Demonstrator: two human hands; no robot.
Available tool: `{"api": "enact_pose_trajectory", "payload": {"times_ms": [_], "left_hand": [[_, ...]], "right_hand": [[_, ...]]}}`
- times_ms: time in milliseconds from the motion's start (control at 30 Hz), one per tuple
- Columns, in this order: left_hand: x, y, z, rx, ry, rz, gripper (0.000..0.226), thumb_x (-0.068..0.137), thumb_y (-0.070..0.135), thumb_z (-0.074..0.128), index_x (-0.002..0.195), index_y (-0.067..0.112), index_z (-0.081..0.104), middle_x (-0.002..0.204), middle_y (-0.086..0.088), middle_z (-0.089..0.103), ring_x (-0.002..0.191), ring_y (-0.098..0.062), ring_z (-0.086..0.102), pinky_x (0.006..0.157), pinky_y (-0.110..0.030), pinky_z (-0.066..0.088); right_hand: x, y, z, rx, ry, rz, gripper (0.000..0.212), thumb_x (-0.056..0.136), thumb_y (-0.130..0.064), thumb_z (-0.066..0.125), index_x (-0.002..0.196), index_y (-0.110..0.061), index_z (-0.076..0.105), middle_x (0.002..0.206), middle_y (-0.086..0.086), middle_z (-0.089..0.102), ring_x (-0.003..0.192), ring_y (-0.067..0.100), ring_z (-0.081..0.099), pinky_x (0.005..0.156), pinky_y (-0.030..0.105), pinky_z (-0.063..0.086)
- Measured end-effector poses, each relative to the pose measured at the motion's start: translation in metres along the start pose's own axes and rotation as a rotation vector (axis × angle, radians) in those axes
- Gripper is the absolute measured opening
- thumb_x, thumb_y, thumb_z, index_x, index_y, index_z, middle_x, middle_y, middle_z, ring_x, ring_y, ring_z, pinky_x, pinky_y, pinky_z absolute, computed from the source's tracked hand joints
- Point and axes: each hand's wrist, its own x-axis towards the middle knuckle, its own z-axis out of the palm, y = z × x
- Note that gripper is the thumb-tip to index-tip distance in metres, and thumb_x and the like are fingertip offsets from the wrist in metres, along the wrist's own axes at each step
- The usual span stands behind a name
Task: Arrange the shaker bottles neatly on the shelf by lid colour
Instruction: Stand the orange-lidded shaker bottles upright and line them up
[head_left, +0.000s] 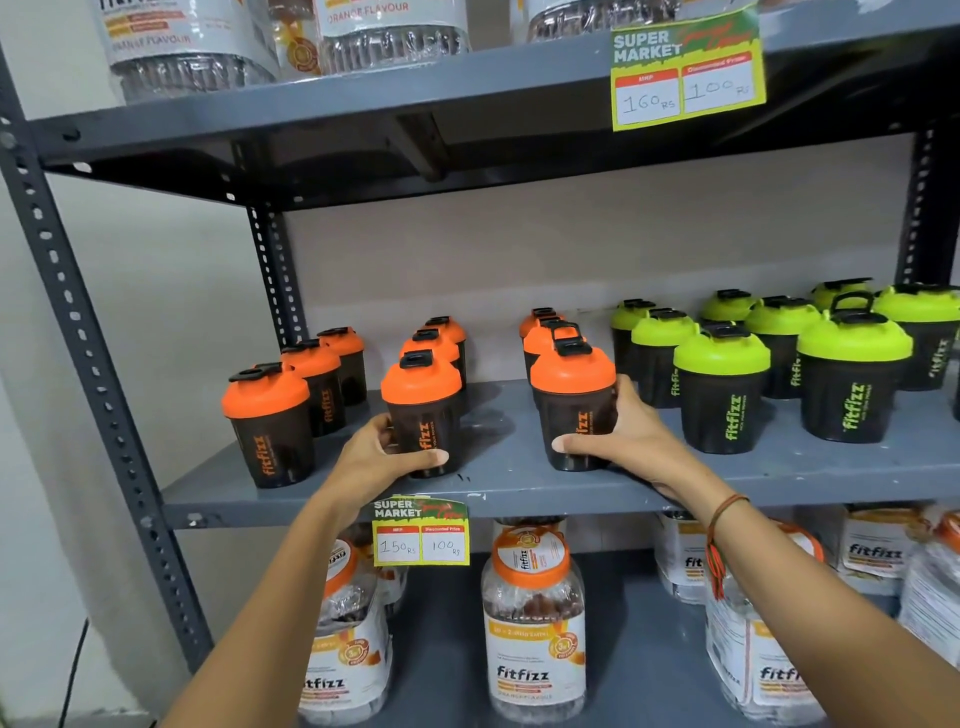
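I have both hands on the middle shelf (498, 483), each closed around an orange-lidded shaker at the near end of its row. My left hand (376, 457) wraps the lower body of the front bottle of the middle orange row (422, 415), thumb across the near face, fingers hidden behind. My right hand (618, 441) has its grip round the front bottle of the right orange row (574, 410), thumb pressed on the near side, fingers curled round the right flank. Both bottles stand upright with their bases on the shelf, close to its near edge.

The sorting by colour looks mostly done. Orange lids fill the left half in three rows running from near to far, with the leftmost row (291, 405) angled a little. The green-lidded shakers (722, 384) are grouped on the right half, just beside the bottle in my right hand.

So I judge the step in hand to be tidying: squaring the front bottles so the orange rows line up. The next move calls for small slides, not lifts, keeping each bottle upright, bringing the two fronts level with each other and evening the gaps. I must watch my right knuckles, which are near the front green bottle. Afterwards the leftmost row wants straightening.
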Motion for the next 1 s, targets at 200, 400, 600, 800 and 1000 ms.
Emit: {"api": "enact_pose_trajectory", "payload": {"times_ms": [200, 400, 600, 800, 1000], "left_hand": [[0.002, -0.002, -0.003, -0.019, -0.003, 0.005, 0.101, 0.04, 0.054, 0.091, 0.128, 0.023, 0.053, 0.124, 0.003, 0.066, 0.113, -0.016, 0.063, 0.105, -0.045, 0.046], [0.006, -0.004, -0.004, -0.008, -0.022, 0.003, 0.099, 0.04, 0.052, 0.092, 0.127, 0.024, 0.054, 0.123, 0.003, 0.067, 0.112, -0.015, 0.064, 0.105, -0.044, 0.046], [-0.003, 0.0, -0.003, -0.015, -0.017, 0.023, 0.101, 0.048, 0.046, 0.093, 0.135, 0.023, 0.046, 0.133, 0.003, 0.059, 0.118, -0.017, 0.058, 0.104, -0.041, 0.045], [-0.038, 0.026, 0.015, -0.531, 0.743, 0.245, 0.047, 0.068, 0.038, 0.084, 0.108, 0.021, 0.066, 0.103, -0.004, 0.075, 0.078, 0.005, 0.069, 0.071, -0.012, 0.054], [-0.078, 0.083, 0.094, -0.454, 0.683, 0.616, 0.02, 0.079, 0.041, 0.077, 0.086, 0.022, 0.073, 0.073, 0.015, 0.072, 0.069, -0.005, 0.069, 0.067, -0.02, 0.055]], "right_hand": [[-0.003, -0.002, -0.001, -0.003, -0.008, -0.028, 0.098, 0.058, -0.05, 0.091, 0.135, -0.022, 0.038, 0.135, 0.003, 0.057, 0.123, 0.022, 0.055, 0.103, 0.049, 0.048], [0.0, 0.001, 0.0, -0.001, -0.018, -0.034, 0.1, 0.057, -0.052, 0.091, 0.135, -0.025, 0.036, 0.138, 0.002, 0.055, 0.126, 0.023, 0.053, 0.104, 0.048, 0.047], [-0.001, 0.003, -0.002, 0.041, -0.044, -0.043, 0.115, 0.054, -0.054, 0.092, 0.145, -0.031, 0.025, 0.131, -0.009, 0.052, 0.124, 0.015, 0.052, 0.104, 0.04, 0.045], [-0.027, 0.005, -0.015, 0.119, 0.133, -0.042, 0.109, 0.065, -0.05, 0.088, 0.152, -0.032, 0.026, 0.139, -0.008, 0.041, 0.125, 0.012, 0.048, 0.093, 0.02, 0.043], [-0.069, -0.005, -0.062, -0.035, 0.551, -0.269, 0.049, 0.082, -0.034, 0.077, 0.127, -0.023, 0.058, 0.112, -0.004, 0.06, 0.098, 0.014, 0.062, 0.069, 0.025, 0.055]]}}
